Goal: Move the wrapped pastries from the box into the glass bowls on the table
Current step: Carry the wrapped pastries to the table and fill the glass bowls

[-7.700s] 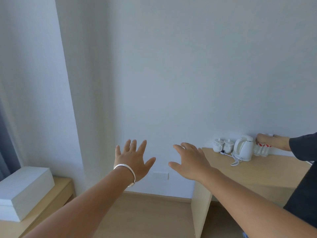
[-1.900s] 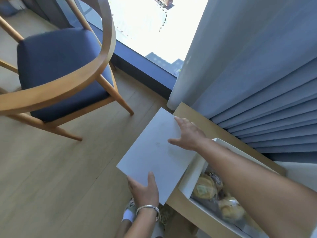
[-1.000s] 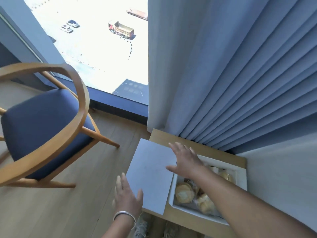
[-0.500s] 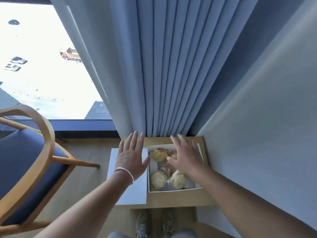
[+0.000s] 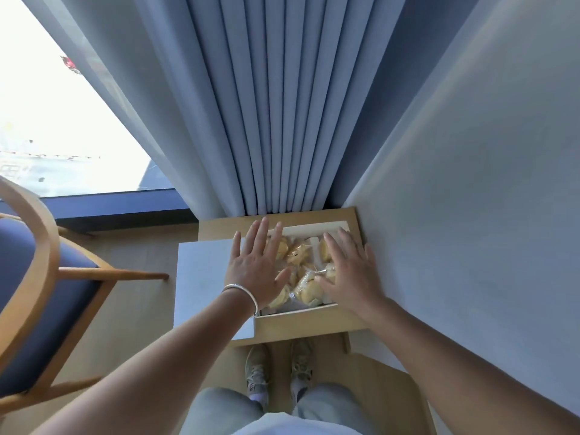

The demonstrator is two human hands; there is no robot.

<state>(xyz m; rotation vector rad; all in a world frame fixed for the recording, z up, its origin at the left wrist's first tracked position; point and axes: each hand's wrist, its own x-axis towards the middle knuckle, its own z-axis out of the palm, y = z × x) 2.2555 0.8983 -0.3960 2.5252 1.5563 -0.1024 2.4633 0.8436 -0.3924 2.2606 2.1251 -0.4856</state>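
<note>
An open white box (image 5: 314, 230) sits on a low wooden stand, holding several yellow pastries (image 5: 306, 288) in clear wrappers. My left hand (image 5: 259, 270) hovers flat over the box's left side, fingers spread, holding nothing. My right hand (image 5: 351, 271) hovers over the right side, also spread and empty. The white lid (image 5: 202, 277) lies to the left of the box, hanging over the stand's edge. No glass bowls are in view.
Blue curtains (image 5: 276, 120) hang right behind the wooden stand (image 5: 301, 324), and a wall (image 5: 470, 183) closes the right side. A wooden chair with a blue seat (image 5: 34, 293) stands to the left on the wood floor. My feet (image 5: 279, 368) are below the stand.
The lid was taken off the box and set to its left. Both hands have moved over the open box, the left one shifting right from the lid onto the pastries.
</note>
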